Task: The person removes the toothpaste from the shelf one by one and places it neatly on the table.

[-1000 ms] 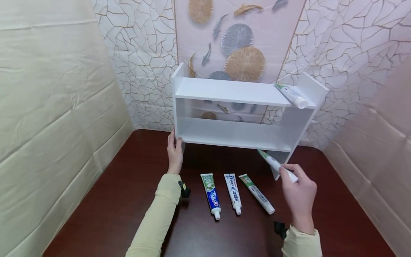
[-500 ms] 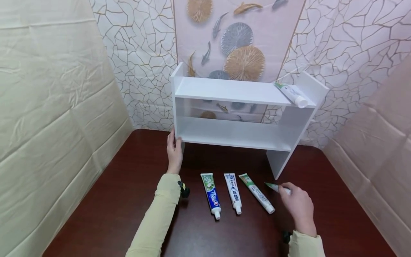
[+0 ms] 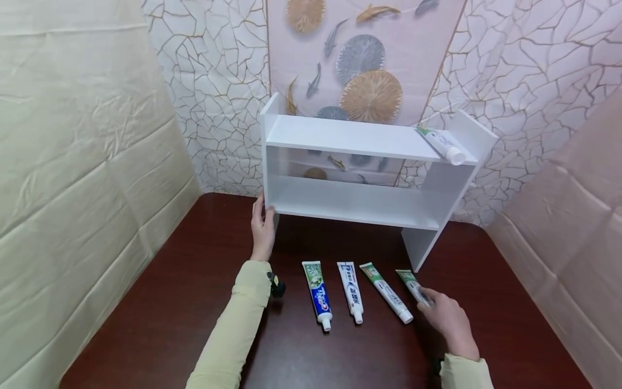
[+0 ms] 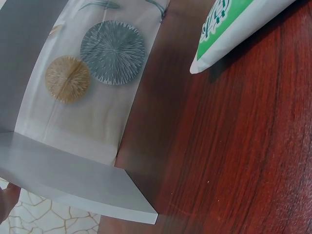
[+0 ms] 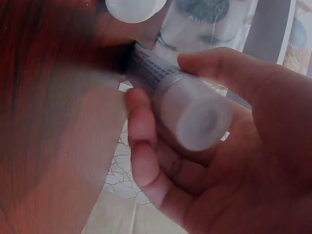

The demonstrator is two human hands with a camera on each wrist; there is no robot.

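Observation:
My left hand (image 3: 263, 232) grips the lower left side panel of a white two-tier shelf (image 3: 357, 208), thumb at the front edge and fingers along the outside. My right hand (image 3: 449, 321) holds a green-and-white toothpaste tube (image 3: 409, 282) low over the table at the right, its flat end toward the shelf. In the right wrist view, thumb and fingers are around the tube's white cap end (image 5: 200, 124). Left of it lie another green-and-white tube (image 3: 387, 293), a white-and-blue tube (image 3: 351, 292) and a green-and-blue tube (image 3: 318, 294), caps toward me.
A further toothpaste tube (image 3: 441, 144) lies on the shelf's top board at the right, its cap overhanging the front edge. The shelf stands at the back of the dark red table (image 3: 194, 281). Behind it hangs a patterned cloth (image 3: 223, 108); beige cloth walls flank both sides.
My right hand has lowered the toothpaste tube from in front of the shelf's right leg to the table, right of the row. The left hand keeps its grip on the shelf.

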